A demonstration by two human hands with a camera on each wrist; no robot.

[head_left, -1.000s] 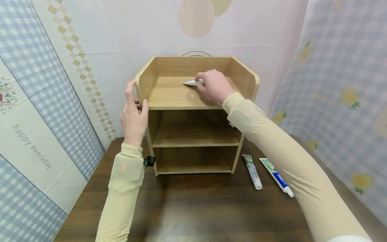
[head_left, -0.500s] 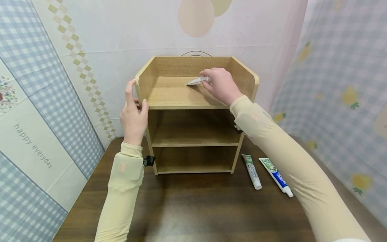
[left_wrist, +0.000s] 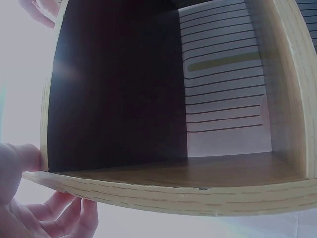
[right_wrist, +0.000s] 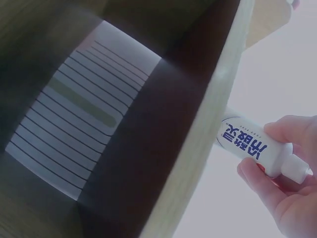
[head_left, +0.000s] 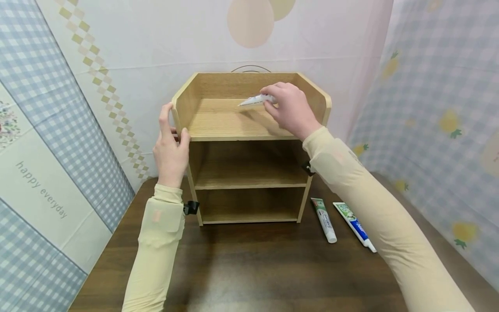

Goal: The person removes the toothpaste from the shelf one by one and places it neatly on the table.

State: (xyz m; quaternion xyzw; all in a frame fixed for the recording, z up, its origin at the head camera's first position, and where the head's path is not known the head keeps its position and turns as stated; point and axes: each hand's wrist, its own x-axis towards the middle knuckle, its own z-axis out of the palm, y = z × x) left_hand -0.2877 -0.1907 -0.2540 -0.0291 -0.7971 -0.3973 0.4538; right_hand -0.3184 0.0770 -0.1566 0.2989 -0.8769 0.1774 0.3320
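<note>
The tube shows its cap only from the right wrist.

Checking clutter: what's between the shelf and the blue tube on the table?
The grey-green tube, apart from both shelf and blue tube; the head view shows it.

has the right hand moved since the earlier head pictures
Yes. Judged against the wooden shelf unit in the head view, the right hand, pinching a white toothpaste tube, has moved rightward and slightly up, nearer the unit's right side panel.
</note>
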